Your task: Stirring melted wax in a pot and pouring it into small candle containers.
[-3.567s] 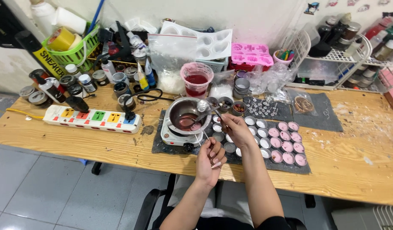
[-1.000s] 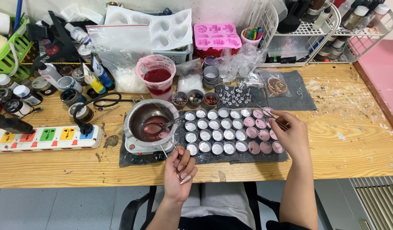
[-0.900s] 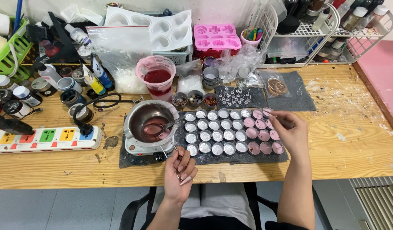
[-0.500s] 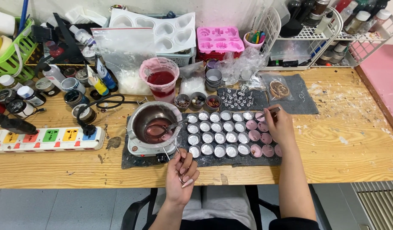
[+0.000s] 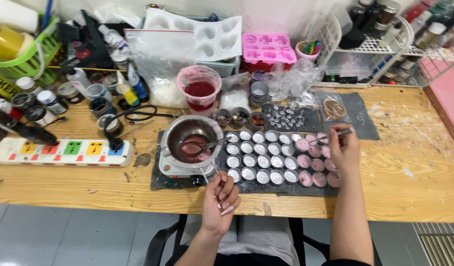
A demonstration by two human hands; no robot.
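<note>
Right hand (image 5: 343, 150) sits at the far-right end of the tin grid, fingers pinched on a thin metal tool (image 5: 335, 134). The tool's long axis runs roughly left-right, tip pointing left over the pink-filled tins (image 5: 313, 162). Tip looks just above or touching a tin in the top row; I can't tell which.

Left hand (image 5: 220, 199) is at the near edge of the worktop (image 5: 409, 187), loosely curled around a thin stick or handle (image 5: 213, 172) that angles up toward the melting pot (image 5: 190, 143). Grip is not tight, and whether the stick reaches the pot is unclear.

Key geometry:
- Small round tins (image 5: 259, 155) lie in rows on a dark mat (image 5: 286, 188), with the rows running left-right.
- Filled pink ones are in the right-hand columns, empty silver ones on the left, next to the pot.
- Pot on its small hotplate (image 5: 178, 170) is just left of the grid, with a spoon (image 5: 202, 146) resting in the reddish wax.
- Right hand is nearer the filled tins; left hand is nearer the pot and the empty tins.
- Hands are well apart, with the grid between them.

Behind the pot stands a pink cup of dark red liquid (image 5: 199, 91). A power strip (image 5: 62, 150) lies far left.
</note>
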